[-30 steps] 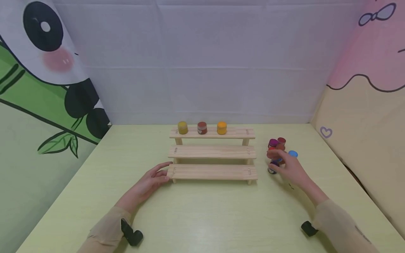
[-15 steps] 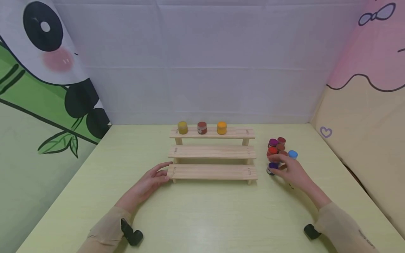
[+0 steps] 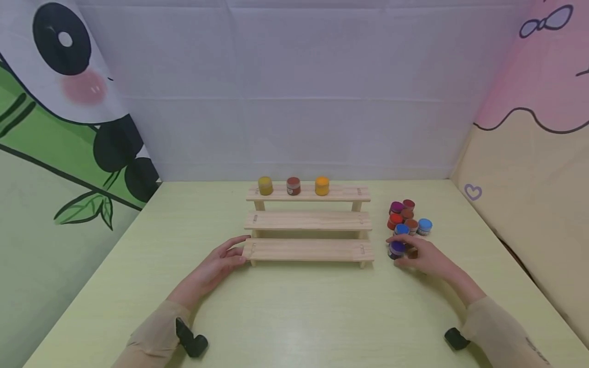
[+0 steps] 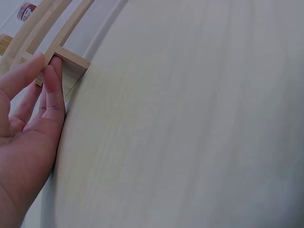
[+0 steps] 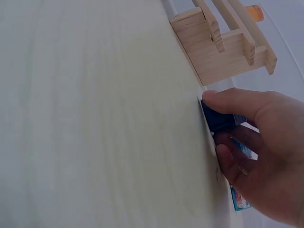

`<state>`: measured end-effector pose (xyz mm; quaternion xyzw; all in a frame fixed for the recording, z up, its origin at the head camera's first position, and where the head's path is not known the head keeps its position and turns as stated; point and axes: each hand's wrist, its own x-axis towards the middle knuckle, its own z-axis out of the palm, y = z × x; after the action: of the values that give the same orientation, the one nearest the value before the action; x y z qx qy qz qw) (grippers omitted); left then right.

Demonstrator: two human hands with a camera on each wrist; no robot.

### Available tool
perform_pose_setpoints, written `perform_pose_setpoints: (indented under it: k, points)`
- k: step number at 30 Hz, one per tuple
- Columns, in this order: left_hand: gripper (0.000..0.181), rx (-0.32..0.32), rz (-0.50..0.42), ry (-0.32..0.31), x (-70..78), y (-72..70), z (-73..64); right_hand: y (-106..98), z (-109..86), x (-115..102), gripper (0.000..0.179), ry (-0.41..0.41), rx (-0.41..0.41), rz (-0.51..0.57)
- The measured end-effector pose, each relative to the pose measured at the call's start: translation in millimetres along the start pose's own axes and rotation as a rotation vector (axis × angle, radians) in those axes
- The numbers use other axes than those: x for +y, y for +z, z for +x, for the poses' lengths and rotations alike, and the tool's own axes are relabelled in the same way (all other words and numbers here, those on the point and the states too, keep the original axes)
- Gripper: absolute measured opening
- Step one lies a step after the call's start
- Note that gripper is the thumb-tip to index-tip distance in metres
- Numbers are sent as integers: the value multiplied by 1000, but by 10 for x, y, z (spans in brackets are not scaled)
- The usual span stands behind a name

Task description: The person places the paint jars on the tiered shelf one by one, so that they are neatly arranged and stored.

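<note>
A three-step wooden display rack [image 3: 308,249] stands mid-table. My left hand [image 3: 216,266] holds the left end of its lowest step; in the left wrist view the thumb and fingers [image 4: 53,90] close around that end. To the right of the rack, my right hand [image 3: 428,258] grips a small dark blue paint jar [image 3: 397,249] between thumb and fingers. The right wrist view shows this jar [image 5: 219,118] upright near the tabletop, partly covered by the hand. A brownish jar [image 3: 411,252] is half hidden behind the right fingers.
On the top step sit an olive jar [image 3: 265,186], a reddish-brown jar [image 3: 293,186] and an orange-yellow jar [image 3: 322,186]. Behind the right hand, several more jars cluster, among them a red jar [image 3: 394,221], a blue jar [image 3: 401,229] and a light blue jar [image 3: 424,227].
My right hand has come slightly nearer to me and lower, and the dark blue jar has shifted a little the same way, away from the blue jar. The left hand stays on the rack.
</note>
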<state>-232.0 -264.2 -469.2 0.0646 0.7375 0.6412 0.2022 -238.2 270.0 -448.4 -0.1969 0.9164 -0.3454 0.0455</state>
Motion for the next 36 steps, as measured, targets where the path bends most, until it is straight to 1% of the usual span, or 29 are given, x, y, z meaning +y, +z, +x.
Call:
perform_pose_setpoints:
  k: [1, 4, 9, 16, 20, 27, 31, 36]
  points:
    - [63, 1, -1, 1, 4, 2, -2, 2, -5, 24, 50, 2, -19, 6]
    - [64, -6, -1, 8, 9, 1, -2, 5, -8, 84, 52, 5, -41, 23]
    - [64, -10, -1, 12, 13, 0, -6, -1, -1, 123, 52, 8, -51, 50]
    - [65, -14, -26, 18, -2, -7, 6, -8, -14, 137, 53, 23, -36, 67]
    - [66, -17, -28, 24, 4, -5, 3, -21, -26, 132, 52, 11, -30, 63]
    - [65, -18, -27, 29, 3, -2, 13, -42, -39, 110, 50, 21, -23, 75]
    - [65, -18, -22, 27, 5, -6, 9, -55, -51, 93, 47, -4, -27, 85]
    - [66, -18, -17, 16, 2, -12, 1, -58, -49, 104, 43, -16, -22, 89]
